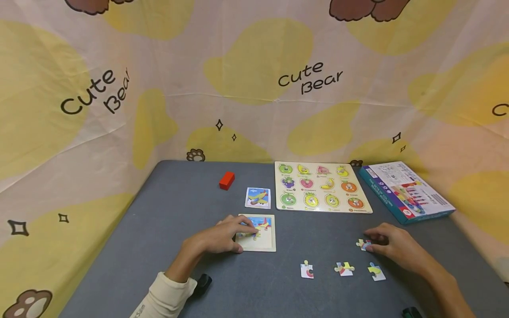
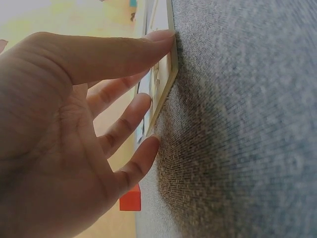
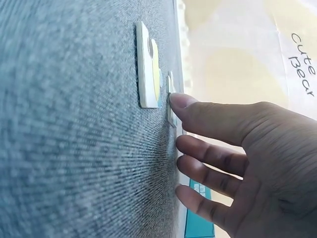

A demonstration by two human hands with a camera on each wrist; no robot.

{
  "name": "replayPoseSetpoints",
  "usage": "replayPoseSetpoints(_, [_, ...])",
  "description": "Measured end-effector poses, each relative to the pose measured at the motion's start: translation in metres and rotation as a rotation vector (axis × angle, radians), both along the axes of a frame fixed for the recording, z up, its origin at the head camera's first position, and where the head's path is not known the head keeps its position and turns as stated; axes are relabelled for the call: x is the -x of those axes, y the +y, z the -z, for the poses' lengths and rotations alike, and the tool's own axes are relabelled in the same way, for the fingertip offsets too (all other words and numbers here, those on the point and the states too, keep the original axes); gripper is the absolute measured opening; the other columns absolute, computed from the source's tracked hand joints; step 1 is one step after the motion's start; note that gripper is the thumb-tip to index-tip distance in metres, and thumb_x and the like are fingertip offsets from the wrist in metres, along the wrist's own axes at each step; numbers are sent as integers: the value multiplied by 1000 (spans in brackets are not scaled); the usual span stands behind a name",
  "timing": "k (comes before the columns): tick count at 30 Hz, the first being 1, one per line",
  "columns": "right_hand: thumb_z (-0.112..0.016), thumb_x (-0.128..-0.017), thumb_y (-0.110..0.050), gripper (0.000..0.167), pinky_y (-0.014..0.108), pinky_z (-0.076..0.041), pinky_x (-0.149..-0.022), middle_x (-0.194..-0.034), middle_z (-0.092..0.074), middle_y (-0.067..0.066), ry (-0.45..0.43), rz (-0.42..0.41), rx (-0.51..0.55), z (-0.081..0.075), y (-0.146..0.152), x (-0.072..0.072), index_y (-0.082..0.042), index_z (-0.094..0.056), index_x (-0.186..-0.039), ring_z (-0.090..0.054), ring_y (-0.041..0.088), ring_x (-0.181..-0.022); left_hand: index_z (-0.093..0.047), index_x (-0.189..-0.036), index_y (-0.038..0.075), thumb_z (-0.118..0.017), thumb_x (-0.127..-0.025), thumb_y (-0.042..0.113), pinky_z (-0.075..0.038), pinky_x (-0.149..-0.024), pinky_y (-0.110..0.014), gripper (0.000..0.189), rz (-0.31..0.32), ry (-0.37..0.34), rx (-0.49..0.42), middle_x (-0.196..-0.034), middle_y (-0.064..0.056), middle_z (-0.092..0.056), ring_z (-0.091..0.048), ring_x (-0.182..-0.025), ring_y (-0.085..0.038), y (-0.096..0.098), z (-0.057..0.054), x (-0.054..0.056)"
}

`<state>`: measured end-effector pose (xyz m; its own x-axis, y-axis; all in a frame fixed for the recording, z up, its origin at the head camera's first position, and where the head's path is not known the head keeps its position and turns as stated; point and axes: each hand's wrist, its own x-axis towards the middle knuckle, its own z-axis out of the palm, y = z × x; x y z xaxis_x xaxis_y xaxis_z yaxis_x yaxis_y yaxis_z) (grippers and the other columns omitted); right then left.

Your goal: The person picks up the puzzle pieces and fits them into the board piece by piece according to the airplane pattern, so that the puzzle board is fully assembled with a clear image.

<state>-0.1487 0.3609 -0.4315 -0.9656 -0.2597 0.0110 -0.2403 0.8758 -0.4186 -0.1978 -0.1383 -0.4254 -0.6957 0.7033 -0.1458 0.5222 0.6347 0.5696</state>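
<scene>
Soft, even light from the head; hotter highlights at the wrists

Head view's decently bright, can't tell where the light sits, but soft shadows pool on the tabletop (image 1: 195, 194) under the left grip (image 1: 228, 234) and right grip (image 1: 399, 245). Print on the box (image 1: 409, 190) and the puzzle piece (image 1: 361, 244) is kinda mushy. Left wrist: backdrop (image 2: 64, 17) nearly blown out in the upper left corner, dark shadow beside the tray (image 1: 273, 238). Right wrist: pale backdrop, tabletop bluer and smeary toward the left edge.
</scene>
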Motion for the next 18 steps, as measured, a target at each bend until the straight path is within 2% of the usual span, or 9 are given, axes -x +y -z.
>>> replayPoseSetpoints(5, [-85,-90,-29,30,27,-46,-72,-93,-63,-8,-20,-11,-3,0,1,-1,-9,-81,-112,-50,3,-82,-67,-145,16,-79,-89,6,-38,-105,-51,58,0,-3,-1,-147,0,-54,-45,-127,-27,0,1,1])
replayPoseSetpoints(11, [-83,-91,-32,31,27,-44,-72,-92,-61,-7,-69,-8,-19,-3,2,-3,-10,-81,-112,-50,4,-83,-67,-145,16,-79,-89,6,-39,-104,-49,57,-3,-6,-4,-147,0,-55,-45,-126,-26,0,1,1])
replayPoseSetpoints(18, [-84,-90,-30,26,28,-47,-73,-93,-63,-8,-46,-8,-36,-3,2,-4,-13,-81,-108,-52,5,-84,-67,-145,15,-78,-89,5,-39,-105,-50,57,-9,-6,-7,-147,0,-54,-45,-126,-26,0,2,0])
